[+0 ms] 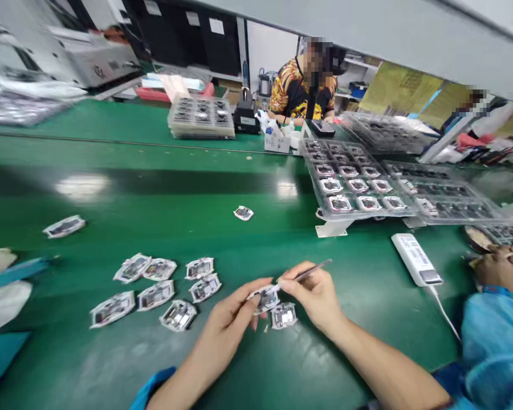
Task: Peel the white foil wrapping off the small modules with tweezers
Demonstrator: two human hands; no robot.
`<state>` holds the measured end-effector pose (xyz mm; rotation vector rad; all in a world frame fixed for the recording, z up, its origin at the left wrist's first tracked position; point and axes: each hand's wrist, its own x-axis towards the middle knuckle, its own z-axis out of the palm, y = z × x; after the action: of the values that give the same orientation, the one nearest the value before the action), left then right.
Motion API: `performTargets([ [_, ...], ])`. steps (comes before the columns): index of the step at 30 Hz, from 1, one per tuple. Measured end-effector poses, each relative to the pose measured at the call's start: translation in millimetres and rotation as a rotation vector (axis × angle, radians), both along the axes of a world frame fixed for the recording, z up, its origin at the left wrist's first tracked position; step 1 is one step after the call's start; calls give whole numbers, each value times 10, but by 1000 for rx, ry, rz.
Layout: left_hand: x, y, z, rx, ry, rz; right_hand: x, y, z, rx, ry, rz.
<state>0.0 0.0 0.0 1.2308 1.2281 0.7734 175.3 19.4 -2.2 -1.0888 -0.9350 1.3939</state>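
Note:
My left hand (235,312) grips a small white-framed electronic module (265,297) by its left side, a little above the green bench. In my right hand (314,291) is a pair of metal tweezers (310,270), pinched between thumb and fingers. The fingertips of that hand meet the module's upper right edge, where a small white bit shows. Just below my hands another module (284,316) lies flat on the bench. Left of my left hand lie several similar modules (155,294), with circuit parts showing inside their pale frames.
Clear plastic trays (359,179) filled with modules stand raised at the right. A white corded device (416,259) lies before them. Single modules rest at mid-bench (243,213) and far left (64,226). Co-workers' hands (502,267) are at right; another person (303,91) sits opposite.

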Motion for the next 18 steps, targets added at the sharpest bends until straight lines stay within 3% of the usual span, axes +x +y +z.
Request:
performTargets([
  [18,-2,27,0,-1,-7,-5,10,-17,-47,74,43,14],
])
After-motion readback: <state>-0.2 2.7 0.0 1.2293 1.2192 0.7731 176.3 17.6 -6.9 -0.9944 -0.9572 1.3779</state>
